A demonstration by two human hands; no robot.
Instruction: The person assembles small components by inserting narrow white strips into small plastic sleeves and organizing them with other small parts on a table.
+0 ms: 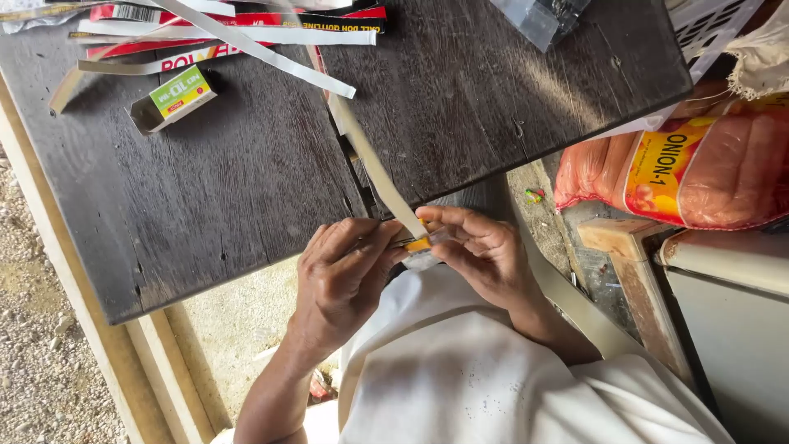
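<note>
My left hand (341, 275) and my right hand (485, 251) meet just off the near edge of a dark wooden table (246, 189). Between their fingertips they pinch the near end of a long pale card strip (374, 164), which runs up and away over the table. A small orange and clear piece (419, 244) shows where the fingers meet. Which hand grips it I cannot tell. My white garment (460, 370) lies under both wrists.
Several cut card strips (238, 33), white and red, lie at the table's far side, with a small green and yellow box (174, 99) beside them. An orange mesh sack (699, 168) sits at the right. A clear plastic bag (542, 16) rests at the far edge.
</note>
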